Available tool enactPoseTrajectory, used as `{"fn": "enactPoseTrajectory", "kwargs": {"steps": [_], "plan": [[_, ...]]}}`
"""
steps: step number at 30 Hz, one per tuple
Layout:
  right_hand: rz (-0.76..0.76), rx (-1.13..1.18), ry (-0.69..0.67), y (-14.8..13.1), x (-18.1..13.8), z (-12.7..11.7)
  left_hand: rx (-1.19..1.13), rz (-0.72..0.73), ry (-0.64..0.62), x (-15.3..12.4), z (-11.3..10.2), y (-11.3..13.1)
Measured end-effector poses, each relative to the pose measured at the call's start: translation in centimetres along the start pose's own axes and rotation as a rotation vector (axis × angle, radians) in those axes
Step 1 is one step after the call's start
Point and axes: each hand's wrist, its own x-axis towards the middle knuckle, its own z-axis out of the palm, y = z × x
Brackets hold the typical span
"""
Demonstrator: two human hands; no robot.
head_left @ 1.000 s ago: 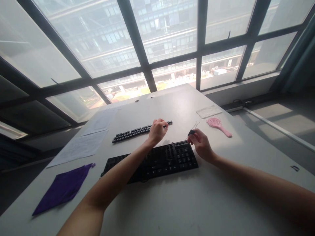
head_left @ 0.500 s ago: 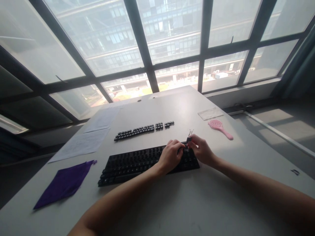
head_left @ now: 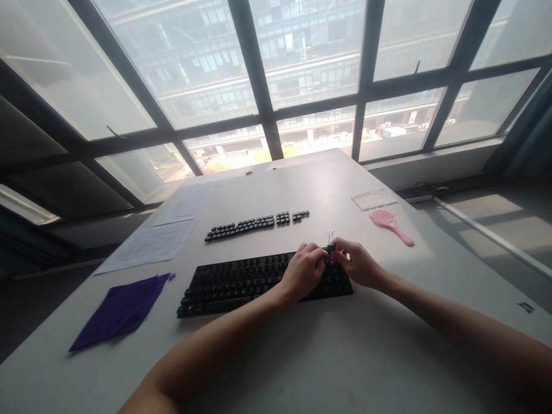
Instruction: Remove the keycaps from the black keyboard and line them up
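A black keyboard [head_left: 241,282] lies across the table in front of me, with its upper rows stripped of caps and its lower rows still capped. Over its right part, my right hand [head_left: 357,263] pinches a small black keycap puller [head_left: 331,248], whose thin wire prongs stick up. My left hand [head_left: 303,270] rests on the keyboard with curled fingers, the index fingertip against the puller's lower end. What lies between the left fingertips is hidden. Behind the keyboard, loose black keycaps [head_left: 245,226] lie in rows, grouped in several blocks.
A purple drawstring pouch [head_left: 121,310] lies at the left, with white paper sheets [head_left: 149,247] behind it. To the right are a pink hairbrush [head_left: 390,226] and a pale cloth pouch [head_left: 374,199]. A small dark item [head_left: 525,307] sits near the right table edge. Large windows stand beyond.
The keycap puller has turned a little more upright in my right hand, and the right fingers have shifted slightly. My left hand stays at the keyboard. The whole view has shifted slightly.
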Motion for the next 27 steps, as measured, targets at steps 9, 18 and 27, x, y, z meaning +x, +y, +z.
{"fn": "enactPoseTrajectory", "kwargs": {"steps": [9,18,27], "plan": [[-0.275,-0.152,0.011,0.9,-1.0,-0.1,-0.011,0.045,-0.126,1.2,-0.9,0.6],[0.029,0.091,0.22,0.4,-1.2,0.9,-0.056,-0.006,-0.08,1.2,0.2,0.3],[0.172,0.343,0.335,1.4,-0.9,1.7,-0.145,-0.024,-0.003,1.2,1.1,-0.2]]}}
